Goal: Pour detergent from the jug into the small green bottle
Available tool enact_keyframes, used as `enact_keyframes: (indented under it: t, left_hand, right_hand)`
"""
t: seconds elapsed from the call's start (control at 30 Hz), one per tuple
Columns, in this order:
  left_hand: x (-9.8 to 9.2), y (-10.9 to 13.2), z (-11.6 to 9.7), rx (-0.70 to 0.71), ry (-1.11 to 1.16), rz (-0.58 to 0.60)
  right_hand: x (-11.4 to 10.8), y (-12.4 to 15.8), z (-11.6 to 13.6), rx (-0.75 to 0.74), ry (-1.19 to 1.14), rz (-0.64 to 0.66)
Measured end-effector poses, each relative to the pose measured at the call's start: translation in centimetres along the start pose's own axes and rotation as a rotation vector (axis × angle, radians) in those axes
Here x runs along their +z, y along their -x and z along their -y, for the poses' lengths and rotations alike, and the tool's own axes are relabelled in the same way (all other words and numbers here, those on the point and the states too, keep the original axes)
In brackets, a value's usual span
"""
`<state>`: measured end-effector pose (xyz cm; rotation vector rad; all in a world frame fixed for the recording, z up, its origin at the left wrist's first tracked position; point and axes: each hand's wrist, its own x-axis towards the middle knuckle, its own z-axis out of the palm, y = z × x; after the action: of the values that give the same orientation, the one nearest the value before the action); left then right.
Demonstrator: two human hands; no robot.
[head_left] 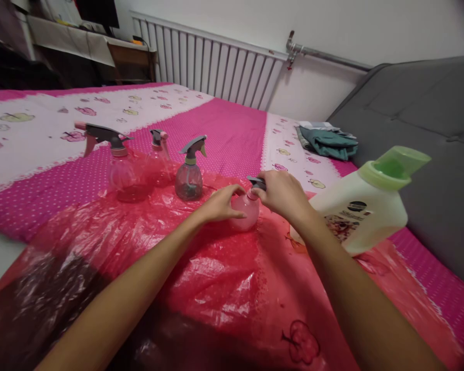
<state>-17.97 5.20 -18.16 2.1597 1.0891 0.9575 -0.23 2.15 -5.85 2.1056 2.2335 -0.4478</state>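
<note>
A small round pink spray bottle (246, 214) stands on a red plastic sheet (216, 268). My left hand (221, 203) is closed around the left side of its body, thumb in front. My right hand (280, 190) grips the grey spray head at the top, so the head and neck are partly hidden. To the left, a clear spray bottle with a grey and green head (189, 180) stands apart from my left hand. Farther left are a larger pink spray bottle with a grey head (121, 175) and another pink spray bottle (158, 159).
A large cream bottle with a green cap (365, 206) leans beside my right forearm. Folded dark green cloth (328, 141) lies on the pink bedspread (232, 129). A grey headboard (417, 113) rises at right; a white radiator (212, 59) and desk (73, 44) are behind.
</note>
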Motion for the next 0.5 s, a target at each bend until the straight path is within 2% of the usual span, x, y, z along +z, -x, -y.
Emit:
enact_keyframes:
  t: [0.23,0.4,0.5]
  left_hand:
    - [0.2,-1.8,-2.4,-0.037,0.034,-0.232]
    - [-0.2,-2.1,-3.1,-0.027,0.027,-0.218]
    - [-0.7,-2.0,-3.1,-0.020,0.022,-0.195]
  right_hand:
    - [-0.3,-0.5,1.0,0.119,0.086,-0.023]
    - [-0.3,-0.5,1.2,0.156,0.071,-0.014]
    - [-1.4,-0.2,0.5,0.131,0.030,0.077]
